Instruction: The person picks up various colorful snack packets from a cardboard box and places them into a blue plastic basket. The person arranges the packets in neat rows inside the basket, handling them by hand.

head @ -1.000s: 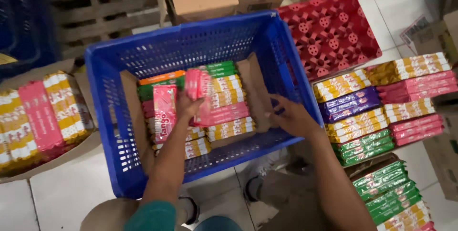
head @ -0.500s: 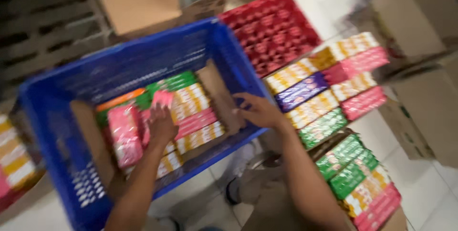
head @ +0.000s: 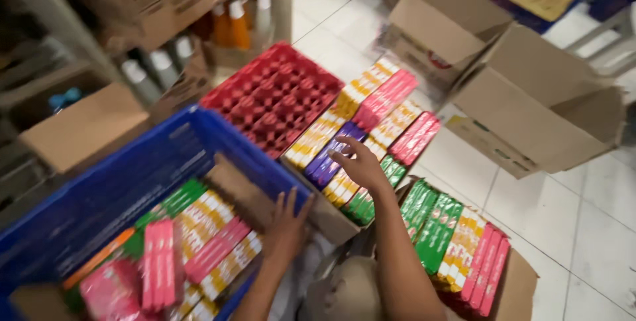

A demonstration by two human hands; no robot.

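Left hand [head: 286, 225] flat, fingers spread, holding nothing; it rests at the near right edge of the blue crate [head: 142, 182], by the brown cardboard liner [head: 242, 192] inside it; right hand [head: 361, 165] reaches out to the open box of packs [head: 361, 135] beside the crate, palm down, fingers loosely spread over a purple pack [head: 328, 162] and the yellow ones next to it; touching or just above, cannot tell; nothing gripped; crate holds rows of flat packs: pink packs [head: 162, 268] at front, one upright-ish, yellow-white striped ones [head: 205, 218] in the middle, green [head: 175, 202] toward the back, an orange one [head: 99, 258] at the left edge; box by right hand shows yellow, pink, purple and green packs in rows, on edge; second box [head: 464, 248] nearer the person, right of the forearm, with green, yellow and pink packs; red tray [head: 275, 96] with a grid of pockets lies behind the first box, touching the crate corner; two open cardboard cartons [head: 530, 96] stand on the white tile floor [head: 583, 228] to the right, well apart from hands; bottles [head: 235, 23] on a low shelf at top left, blurred; frame motion-blurred overall
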